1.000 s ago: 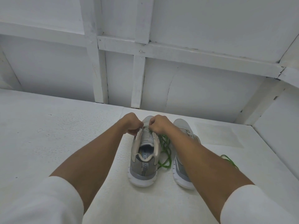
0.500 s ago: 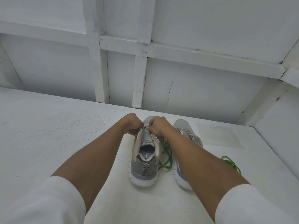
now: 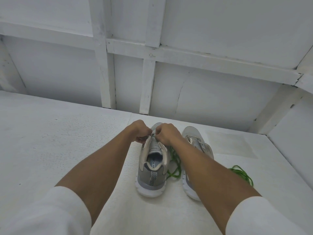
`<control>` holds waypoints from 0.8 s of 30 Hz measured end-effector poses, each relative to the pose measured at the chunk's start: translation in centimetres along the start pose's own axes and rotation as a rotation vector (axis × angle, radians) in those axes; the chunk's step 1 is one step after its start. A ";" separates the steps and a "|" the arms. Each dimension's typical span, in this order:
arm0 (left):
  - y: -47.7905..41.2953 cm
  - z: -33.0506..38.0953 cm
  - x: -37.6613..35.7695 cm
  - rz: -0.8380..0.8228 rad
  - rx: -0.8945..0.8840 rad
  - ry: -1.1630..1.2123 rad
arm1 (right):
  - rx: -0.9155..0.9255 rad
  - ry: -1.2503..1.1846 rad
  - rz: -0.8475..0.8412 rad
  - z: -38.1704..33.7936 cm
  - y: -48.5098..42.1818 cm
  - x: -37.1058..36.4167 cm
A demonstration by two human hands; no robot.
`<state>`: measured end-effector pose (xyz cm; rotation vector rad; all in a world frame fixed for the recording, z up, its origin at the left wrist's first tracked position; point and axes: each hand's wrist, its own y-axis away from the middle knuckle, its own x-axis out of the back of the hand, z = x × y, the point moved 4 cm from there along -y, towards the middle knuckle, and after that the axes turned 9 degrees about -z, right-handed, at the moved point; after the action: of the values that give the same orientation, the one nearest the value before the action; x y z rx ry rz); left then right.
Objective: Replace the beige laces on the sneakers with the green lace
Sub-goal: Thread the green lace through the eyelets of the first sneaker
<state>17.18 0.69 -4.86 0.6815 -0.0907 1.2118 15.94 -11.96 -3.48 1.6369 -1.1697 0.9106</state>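
Observation:
Two grey sneakers stand side by side on a white surface, heels toward me. Over the front of the left sneaker (image 3: 152, 168) my left hand (image 3: 139, 131) and my right hand (image 3: 166, 134) are curled close together, pinching the green lace (image 3: 175, 167) at the eyelets. A short green piece shows between the fingertips; the rest trails down between the shoes. The right sneaker (image 3: 196, 141) still carries a beige lace (image 3: 189, 139) and is partly hidden by my right forearm. A second green lace (image 3: 242, 173) lies bunched to the right of that arm.
The white textured surface (image 3: 59, 141) stretches wide to the left. A white wall with wooden battens (image 3: 147, 85) rises just beyond the shoes, and a side wall (image 3: 291, 126) closes in at the right.
Both hands stay at the left sneaker's eyelets with only small finger movements. The view has shifted slightly, and more of the bunched green lace shows at the right.

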 end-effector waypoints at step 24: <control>-0.6 -1.6 -0.4 0.046 -0.005 0.211 | 0.018 0.020 0.099 -0.4 0.5 -0.5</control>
<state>17.12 1.14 -6.58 0.5467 0.0670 1.3202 15.34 -11.51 -3.65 1.5922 -1.2412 1.0006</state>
